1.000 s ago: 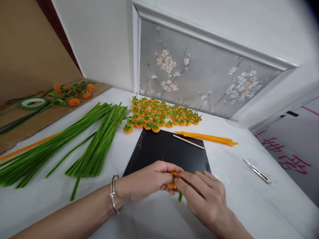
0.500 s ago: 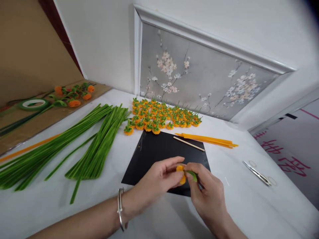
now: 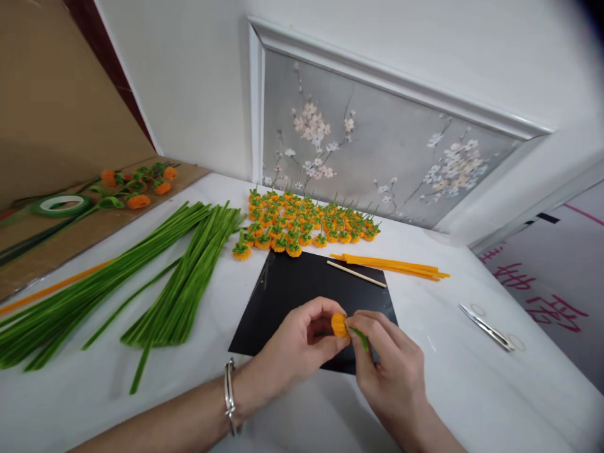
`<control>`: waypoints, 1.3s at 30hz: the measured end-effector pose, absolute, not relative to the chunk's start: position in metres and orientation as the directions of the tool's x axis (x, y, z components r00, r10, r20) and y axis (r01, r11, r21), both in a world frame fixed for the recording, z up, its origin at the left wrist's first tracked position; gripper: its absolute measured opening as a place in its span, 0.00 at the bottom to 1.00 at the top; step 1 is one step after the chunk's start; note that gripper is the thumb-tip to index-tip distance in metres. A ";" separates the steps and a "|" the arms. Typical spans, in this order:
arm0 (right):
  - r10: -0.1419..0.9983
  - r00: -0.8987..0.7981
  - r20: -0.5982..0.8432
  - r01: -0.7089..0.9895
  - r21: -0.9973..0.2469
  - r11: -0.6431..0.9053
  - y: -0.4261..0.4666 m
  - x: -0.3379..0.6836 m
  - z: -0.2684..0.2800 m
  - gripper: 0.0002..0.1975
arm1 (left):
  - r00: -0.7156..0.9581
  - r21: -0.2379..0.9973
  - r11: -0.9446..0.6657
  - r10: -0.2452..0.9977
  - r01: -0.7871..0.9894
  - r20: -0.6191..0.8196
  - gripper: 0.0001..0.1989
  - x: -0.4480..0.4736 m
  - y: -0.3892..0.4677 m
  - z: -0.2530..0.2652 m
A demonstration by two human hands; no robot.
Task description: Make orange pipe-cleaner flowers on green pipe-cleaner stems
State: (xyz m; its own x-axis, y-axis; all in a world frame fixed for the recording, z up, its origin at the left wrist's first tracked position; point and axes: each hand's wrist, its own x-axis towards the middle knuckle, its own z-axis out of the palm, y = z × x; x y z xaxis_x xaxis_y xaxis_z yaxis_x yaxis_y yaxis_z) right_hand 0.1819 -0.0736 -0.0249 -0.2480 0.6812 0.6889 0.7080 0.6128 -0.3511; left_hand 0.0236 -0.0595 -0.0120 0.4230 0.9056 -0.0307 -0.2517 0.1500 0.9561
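An orange pipe-cleaner pumpkin [image 3: 338, 324] is pinched between the thumb and fingers of my left hand [image 3: 302, 336], above a black mat [image 3: 278, 296]. My right hand [image 3: 389, 358] is closed on a short green pipe-cleaner piece [image 3: 361, 338] at the pumpkin's right side. How the green piece joins the pumpkin is hidden by my fingertips. Behind the mat stand many finished orange pumpkins [image 3: 293, 247] with green tops and thin upright stems.
Green pipe cleaners [image 3: 179, 302] lie in bundles at left. Orange pipe cleaners [image 3: 396, 264] and a thin wooden stick [image 3: 356, 274] lie by the mat's far edge. Scissors [image 3: 486, 327] rest at right. Green tape [image 3: 61, 204] and a pumpkin branch [image 3: 138, 201] lie on brown board at left.
The pumpkin has turned in my left fingers, so its ribbed side shows more. The green piece in my right hand now points further down. The view has shifted slightly.
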 end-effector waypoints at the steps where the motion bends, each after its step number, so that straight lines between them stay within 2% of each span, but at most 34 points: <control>1: 0.675 -0.239 0.698 0.717 -0.343 0.607 -0.074 0.181 -0.024 0.10 | 0.407 0.966 0.114 0.913 -0.233 -0.010 0.08 0.024 -0.060 -0.013; 4: 0.692 -0.199 0.694 0.690 -0.403 0.601 -0.075 0.180 -0.021 0.10 | 0.345 0.993 -0.030 0.936 -0.116 0.068 0.09 0.024 -0.064 -0.014; 6: 0.767 -0.150 0.624 0.620 -0.545 0.564 -0.076 0.178 -0.018 0.09 | 0.302 0.985 -0.173 0.940 0.021 0.159 0.11 0.022 -0.066 -0.015; 10: 0.965 -0.041 0.260 0.380 -0.889 0.256 -0.074 0.176 -0.011 0.05 | 0.367 0.840 -0.477 0.853 0.259 0.371 0.16 0.015 -0.067 -0.013; 12: 0.995 -0.045 0.084 0.218 -0.972 0.092 -0.072 0.175 -0.008 0.06 | 0.474 0.751 -0.586 0.778 0.306 0.413 0.16 0.010 -0.066 -0.011; 15: 0.995 -0.083 -0.052 0.040 -0.998 -0.049 -0.071 0.176 -0.007 0.09 | 0.586 0.683 -0.670 0.689 0.291 0.426 0.15 0.004 -0.064 -0.007; 17: 0.994 -0.085 -0.065 0.001 -0.998 -0.065 -0.071 0.178 -0.008 0.09 | 0.544 0.755 -0.610 0.729 0.241 0.415 0.16 0.003 -0.062 -0.005; 18: 0.995 -0.078 -0.057 -0.005 -0.998 -0.058 -0.071 0.180 -0.008 0.09 | 0.490 0.833 -0.521 0.784 0.185 0.382 0.17 0.003 -0.061 -0.004; 20: 0.998 -0.055 -0.036 -0.013 -0.999 -0.037 -0.071 0.181 -0.009 0.09 | 0.419 0.971 -0.238 0.881 -0.012 0.221 0.22 0.006 -0.059 -0.004; 22: 0.999 -0.038 -0.021 -0.019 -1.000 -0.021 -0.070 0.182 -0.009 0.09 | 0.463 0.980 0.062 0.886 -0.191 0.034 0.19 0.009 -0.057 -0.004; 24: 0.999 -0.043 -0.020 -0.020 -1.000 -0.021 -0.069 0.181 -0.008 0.09 | 0.523 0.939 0.240 0.848 -0.245 -0.080 0.11 0.011 -0.055 -0.004; 26: 0.998 -0.060 -0.032 -0.023 -0.999 -0.033 -0.069 0.180 -0.005 0.10 | 0.511 0.929 0.280 0.851 -0.242 -0.124 0.08 0.012 -0.054 -0.002; 29: 0.988 -0.122 -0.092 -0.066 -0.993 -0.101 -0.067 0.181 -0.003 0.11 | 0.484 0.952 0.220 0.870 -0.214 -0.092 0.06 0.010 -0.053 0.002; 34: 0.936 -0.266 -0.232 -0.166 -0.945 -0.281 -0.063 0.182 -0.003 0.17 | 0.631 0.969 0.182 0.775 -0.169 -0.036 0.06 0.003 -0.049 0.008; 39: 0.932 -0.295 -0.210 -0.088 -0.965 -0.246 -0.062 0.182 0.001 0.18 | 0.669 0.981 0.164 0.741 -0.100 -0.056 0.08 -0.002 -0.046 0.007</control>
